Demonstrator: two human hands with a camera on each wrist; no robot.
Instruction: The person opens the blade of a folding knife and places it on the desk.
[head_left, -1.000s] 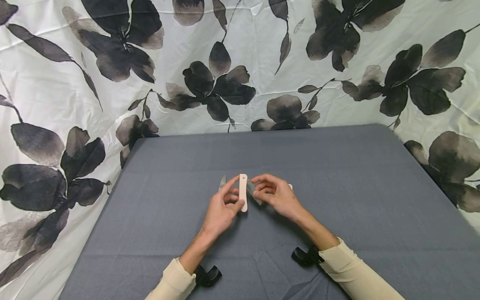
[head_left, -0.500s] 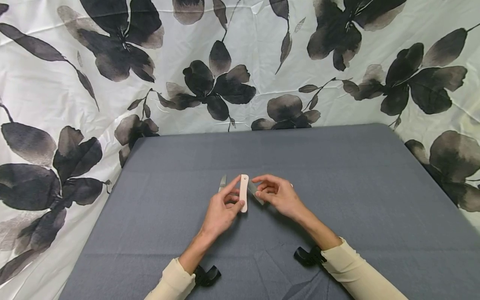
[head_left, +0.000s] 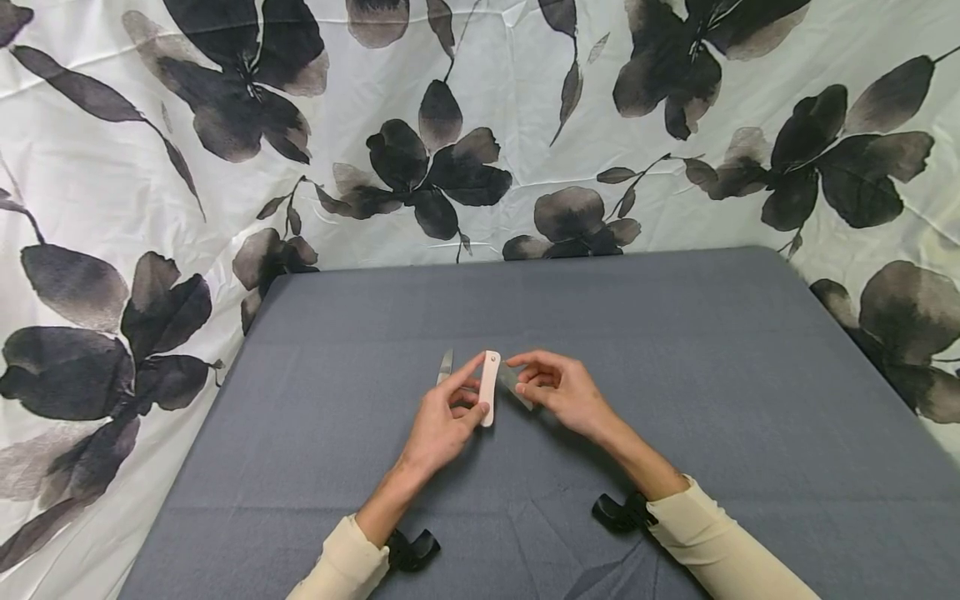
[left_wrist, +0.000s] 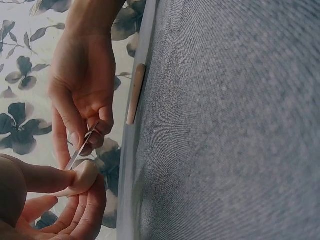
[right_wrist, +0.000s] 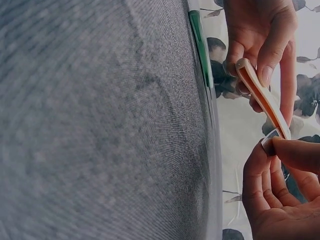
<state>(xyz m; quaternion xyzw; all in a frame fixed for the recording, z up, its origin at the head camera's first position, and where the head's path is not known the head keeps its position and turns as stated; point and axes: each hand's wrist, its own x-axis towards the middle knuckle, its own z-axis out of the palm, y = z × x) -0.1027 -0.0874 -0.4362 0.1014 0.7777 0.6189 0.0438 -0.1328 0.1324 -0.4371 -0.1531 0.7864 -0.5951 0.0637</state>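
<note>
My left hand (head_left: 477, 387) grips a pale cream folding-knife handle (head_left: 489, 387) upright just above the grey table (head_left: 675, 350), thumb and index finger along its edges. The right hand (head_left: 519, 372) pinches a thin metal blade (head_left: 519, 392) that angles out from the handle's right side. In the right wrist view the handle (right_wrist: 262, 97) shows an orange inner slot, and the right hand's fingertips (right_wrist: 272, 145) pinch the blade at the handle's end. The left wrist view shows the blade (left_wrist: 82, 147) running between both hands.
A second slim metal piece (head_left: 446, 367) lies on the table just left of the left hand. Another cream handle-like piece (left_wrist: 135, 95) lies on the cloth behind the right hand. A floral curtain (head_left: 480, 125) hangs behind the table.
The right hand has shifted slightly right and down with the blade still pinched. The handle leans a little more to the right. The left hand has barely moved.
</note>
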